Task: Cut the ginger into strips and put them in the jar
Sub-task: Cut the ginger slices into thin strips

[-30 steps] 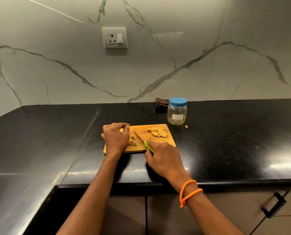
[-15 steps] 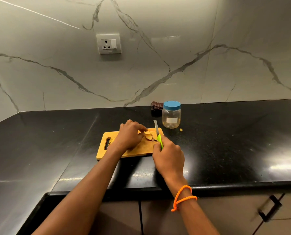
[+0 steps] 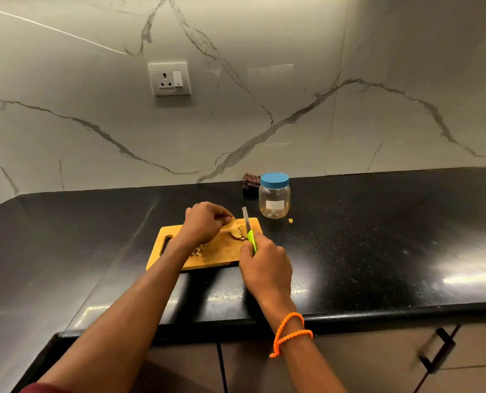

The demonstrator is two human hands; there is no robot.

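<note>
Left hand (image 3: 205, 222) shifted from strips (image 3: 197, 251) to slices (image 3: 236, 229), fingers pinching; right hand (image 3: 264, 268) grips knife (image 3: 248, 228), handle mostly hidden.

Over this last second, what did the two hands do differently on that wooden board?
The left hand went from the near-left cut pieces to the pale ginger slices at the far right of the wooden cutting board and now pinches one. The right hand, gripping the green-handled knife, swung its blade from slanting left to pointing away. The blue-lidded clear jar stayed closed on the black counter.
</note>
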